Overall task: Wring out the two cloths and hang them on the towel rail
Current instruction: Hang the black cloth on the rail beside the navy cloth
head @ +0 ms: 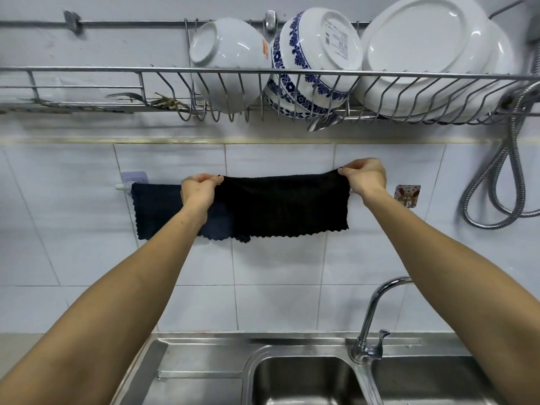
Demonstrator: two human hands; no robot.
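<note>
A black cloth [286, 206] is stretched flat against the tiled wall at the height of the towel rail [121, 187]. My left hand [200, 188] pinches its upper left corner and my right hand [365, 178] pinches its upper right corner. A dark blue cloth [157, 211] hangs over the left part of the rail, its right side overlapped by the black cloth and my left forearm. Only the rail's white left end and its purple wall mount show; the remainder is hidden behind the cloths.
Above the cloths a wire dish rack [87, 74] holds a white bowl [228, 57], a blue-patterned bowl [315, 59] and plates [429, 51]. A metal hose [502, 176] loops at the right. Below are a tap [377, 311], a steel sink [306, 381] and a wall hook [407, 195].
</note>
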